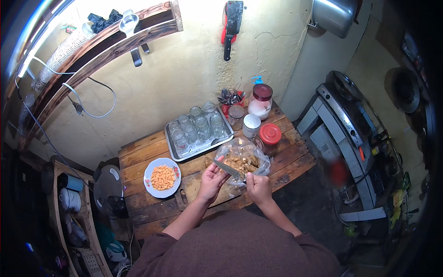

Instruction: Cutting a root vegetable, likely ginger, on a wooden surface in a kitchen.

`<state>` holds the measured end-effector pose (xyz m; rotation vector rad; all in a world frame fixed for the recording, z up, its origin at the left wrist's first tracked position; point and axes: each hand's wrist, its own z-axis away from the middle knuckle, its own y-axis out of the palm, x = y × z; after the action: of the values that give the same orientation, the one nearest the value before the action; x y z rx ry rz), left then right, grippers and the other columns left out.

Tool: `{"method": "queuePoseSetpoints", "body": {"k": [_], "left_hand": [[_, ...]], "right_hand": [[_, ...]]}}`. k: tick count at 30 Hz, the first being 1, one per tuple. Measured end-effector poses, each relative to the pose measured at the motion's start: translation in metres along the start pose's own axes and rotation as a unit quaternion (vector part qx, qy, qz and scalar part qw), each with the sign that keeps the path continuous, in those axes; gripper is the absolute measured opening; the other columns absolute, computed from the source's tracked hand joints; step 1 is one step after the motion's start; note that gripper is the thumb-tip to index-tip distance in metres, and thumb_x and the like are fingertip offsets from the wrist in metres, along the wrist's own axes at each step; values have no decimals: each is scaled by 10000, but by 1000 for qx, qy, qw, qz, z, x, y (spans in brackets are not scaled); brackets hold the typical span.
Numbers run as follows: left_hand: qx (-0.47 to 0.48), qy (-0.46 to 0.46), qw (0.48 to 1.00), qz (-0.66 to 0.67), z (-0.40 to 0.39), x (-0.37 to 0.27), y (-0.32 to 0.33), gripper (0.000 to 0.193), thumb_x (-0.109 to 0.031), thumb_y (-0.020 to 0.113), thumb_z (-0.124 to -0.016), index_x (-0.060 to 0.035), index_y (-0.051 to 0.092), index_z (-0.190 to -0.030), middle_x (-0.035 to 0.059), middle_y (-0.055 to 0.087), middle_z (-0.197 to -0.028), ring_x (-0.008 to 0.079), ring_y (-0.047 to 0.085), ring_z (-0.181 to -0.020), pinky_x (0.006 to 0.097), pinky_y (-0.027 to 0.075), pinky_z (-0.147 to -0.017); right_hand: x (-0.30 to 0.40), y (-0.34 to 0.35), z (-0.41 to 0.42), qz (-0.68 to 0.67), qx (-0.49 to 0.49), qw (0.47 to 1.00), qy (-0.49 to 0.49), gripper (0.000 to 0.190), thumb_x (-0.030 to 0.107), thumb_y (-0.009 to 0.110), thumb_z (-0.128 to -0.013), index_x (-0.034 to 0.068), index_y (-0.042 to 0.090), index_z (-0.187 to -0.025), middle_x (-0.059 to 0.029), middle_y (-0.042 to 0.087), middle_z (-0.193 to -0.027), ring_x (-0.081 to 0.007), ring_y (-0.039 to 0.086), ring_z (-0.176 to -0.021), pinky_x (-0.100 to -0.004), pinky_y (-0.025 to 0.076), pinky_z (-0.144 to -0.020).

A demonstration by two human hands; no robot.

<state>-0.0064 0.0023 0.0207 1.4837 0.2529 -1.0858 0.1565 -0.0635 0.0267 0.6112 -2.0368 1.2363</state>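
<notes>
My right hand (259, 188) grips the dark handle of a kitchen knife (227, 168), whose blade points up and to the left. The blade lies across the fingers of my left hand (211, 181), which is turned palm up. Whether a small piece sits in those fingers cannot be made out. Just beyond both hands, a clear plastic bag (263, 166) lies open with brownish peelings or scraps (244, 160) in it. Beneath my hands is a wooden cutting board (193, 187), partly covered. To its left, a floral-rimmed white plate (149, 175) holds small orange cubes (162, 177).
On the wooden table (148, 211), a metal tray (191, 154) bears several upside-down glass mugs (202, 127). Behind the bag stand a red-lidded jar (270, 134), a white-lidded jar (251, 125) and a red cutlery holder (226, 110). A gas stove (342, 110) is at the right.
</notes>
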Motion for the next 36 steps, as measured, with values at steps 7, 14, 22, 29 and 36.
{"method": "queuePoseSetpoints", "body": {"k": [7, 14, 22, 29, 36], "left_hand": [[-10, 69, 995, -78, 2, 5, -1, 580, 64, 573, -831, 12, 315, -1347, 118, 477, -1258, 164, 553, -1066, 291, 465, -921], [-12, 63, 995, -70, 4, 9, 0, 605, 84, 583, -813, 21, 301, -1345, 129, 507, -1223, 172, 555, -1063, 291, 472, -915], [-10, 48, 998, -41, 8, 3, -4, 596, 93, 552, -825, -47, 292, -1343, 148, 516, -1213, 189, 579, -1035, 295, 498, -890], [-18, 53, 998, -10, 8, -2, -5, 580, 83, 551, -833, -93, 259, -1303, 176, 509, -1207, 207, 579, -1035, 326, 497, -904], [-5, 52, 999, -15, 7, 0, -5, 595, 59, 580, -832, -101, 236, -1291, 180, 520, -1193, 216, 583, -1028, 339, 498, -896]], "right_hand": [[5, -4, -2, 50, 1, 999, -23, 400, 268, 497, -872, 35, 580, -558, -175, 519, -505, -342, 558, -477, -425, 438, -476], [2, -3, -2, 65, -10, 997, -37, 391, 266, 496, -868, 40, 590, -564, -168, 528, -509, -342, 561, -476, -428, 445, -477], [-16, -8, -8, 96, -29, 994, 41, 422, 260, 469, -896, -13, 567, -590, -221, 512, -534, -378, 549, -496, -449, 407, -478], [4, -11, -1, 8, -1, 999, 31, 423, 276, 477, -880, 10, 580, -568, -208, 526, -532, -366, 561, -501, -434, 443, -500], [5, -9, 2, 23, 5, 1000, -19, 401, 239, 488, -879, 5, 556, -561, -197, 505, -509, -351, 556, -482, -422, 416, -472]]}}
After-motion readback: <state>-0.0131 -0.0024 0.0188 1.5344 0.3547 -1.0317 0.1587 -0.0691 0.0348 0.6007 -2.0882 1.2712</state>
